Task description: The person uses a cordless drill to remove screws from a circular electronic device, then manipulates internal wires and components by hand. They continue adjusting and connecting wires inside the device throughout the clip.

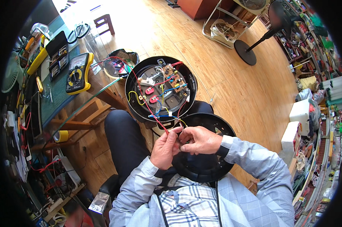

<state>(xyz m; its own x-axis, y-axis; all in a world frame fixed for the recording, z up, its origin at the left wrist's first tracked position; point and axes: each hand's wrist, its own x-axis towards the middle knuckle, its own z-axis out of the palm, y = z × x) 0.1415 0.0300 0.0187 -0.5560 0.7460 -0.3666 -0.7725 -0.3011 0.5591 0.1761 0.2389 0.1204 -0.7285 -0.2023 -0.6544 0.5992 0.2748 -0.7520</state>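
Observation:
My left hand (pixel 165 150) is closed on a red test probe (pixel 162 126), whose lead runs back to a yellow analogue multimeter (pixel 77 74) on the table at left. Just beside it, my right hand (pixel 202 140) pinches the end of a thin wire (pixel 183 122); the fingers partly hide that end. The wire comes out of an open round black appliance housing (pixel 194 81) in front of my knees. Inside the housing sit a brown circuit board (pixel 175 78) and red, blue and yellow wires. A black ring-shaped cover (pixel 225 126) rests on my lap beneath my right hand.
A small bin (pixel 120 62) stands between table and housing. On the glass-topped table (pixel 61 100) lie a tool case (pixel 58 56) and scissors (pixel 78 33). A black pedestal fan (pixel 246 52) stands at the far right, beside crowded shelves. White boxes (pixel 300 117) line the right side.

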